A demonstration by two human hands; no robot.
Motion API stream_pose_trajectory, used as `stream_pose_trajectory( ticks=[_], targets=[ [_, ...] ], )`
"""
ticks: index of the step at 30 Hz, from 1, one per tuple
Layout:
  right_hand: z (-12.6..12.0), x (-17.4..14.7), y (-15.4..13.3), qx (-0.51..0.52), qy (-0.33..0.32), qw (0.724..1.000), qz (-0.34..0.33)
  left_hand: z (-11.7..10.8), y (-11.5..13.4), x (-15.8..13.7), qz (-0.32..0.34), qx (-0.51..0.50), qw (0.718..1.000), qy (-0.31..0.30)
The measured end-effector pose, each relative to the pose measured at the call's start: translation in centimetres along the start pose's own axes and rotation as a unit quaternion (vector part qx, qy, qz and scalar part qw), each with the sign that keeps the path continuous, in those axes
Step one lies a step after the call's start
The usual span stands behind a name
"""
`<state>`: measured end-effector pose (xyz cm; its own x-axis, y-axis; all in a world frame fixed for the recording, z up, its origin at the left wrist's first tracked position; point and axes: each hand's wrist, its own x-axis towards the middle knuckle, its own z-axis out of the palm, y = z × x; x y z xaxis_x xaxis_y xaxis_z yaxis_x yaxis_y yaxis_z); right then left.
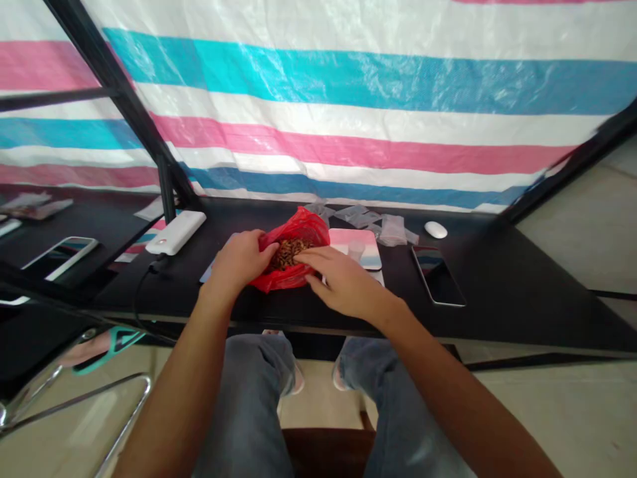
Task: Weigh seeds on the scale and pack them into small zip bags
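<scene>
A red plastic bag (286, 282) lies on the black table with its mouth spread wide. Small brown pieces (286, 252) fill it; their exact kind is too small to make out. My left hand (243, 257) is closed on the bag's left rim, the thumb reaching over the inside edge. From the right, my right hand (338, 275) extends its fingers over the bag's mouth, fingertips at the brown pieces. Its thumb is apart from the fingers, near the front rim. Right behind that hand lies a pink, white and blue pad (365, 245) with a small clear cup (355, 250).
Clear plastic bags (393, 230) lie along the back. At right are a white mouse (436, 230) and a phone (438, 275). A white power bank (176, 232) with a black cable stands left, beside a dark frame post (166, 189). Striped sheeting (348, 86) hangs behind the table.
</scene>
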<state>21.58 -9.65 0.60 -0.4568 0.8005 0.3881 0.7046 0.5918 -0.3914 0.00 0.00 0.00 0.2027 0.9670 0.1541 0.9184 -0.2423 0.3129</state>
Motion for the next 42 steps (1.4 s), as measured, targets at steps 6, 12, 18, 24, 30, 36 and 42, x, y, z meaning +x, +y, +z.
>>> stream_pose_trajectory(
  ticks=[6,12,18,24,30,36,42],
  targets=[
    [2.9,0.0,-0.5,-0.128,-0.140,0.982,0.004,-0.2,0.8,1.3,-0.013,0.007,1.000,-0.005],
    [1.2,0.3,-1.2,-0.088,-0.149,0.985,0.015,-0.7,0.8,1.5,-0.010,-0.046,0.994,0.100],
    [0.7,5.7,0.8,-0.058,-0.084,0.992,0.073,-0.9,2.0,-0.2,0.096,-0.118,0.976,0.153],
    [1.2,8.3,2.2,-0.091,-0.193,0.970,0.116,-0.1,1.1,0.2,0.146,-0.107,0.975,-0.126],
    [0.4,8.4,1.8,-0.098,-0.218,0.963,0.121,0.9,1.1,0.4,0.093,-0.120,0.981,-0.120],
    [0.1,9.3,2.1,-0.141,-0.223,0.958,0.114,0.9,1.4,-0.2,0.066,-0.134,0.986,-0.080],
    [-0.1,9.9,3.5,-0.150,-0.189,0.967,0.080,1.5,1.4,-0.4,0.093,-0.134,0.984,-0.067]
  ],
)
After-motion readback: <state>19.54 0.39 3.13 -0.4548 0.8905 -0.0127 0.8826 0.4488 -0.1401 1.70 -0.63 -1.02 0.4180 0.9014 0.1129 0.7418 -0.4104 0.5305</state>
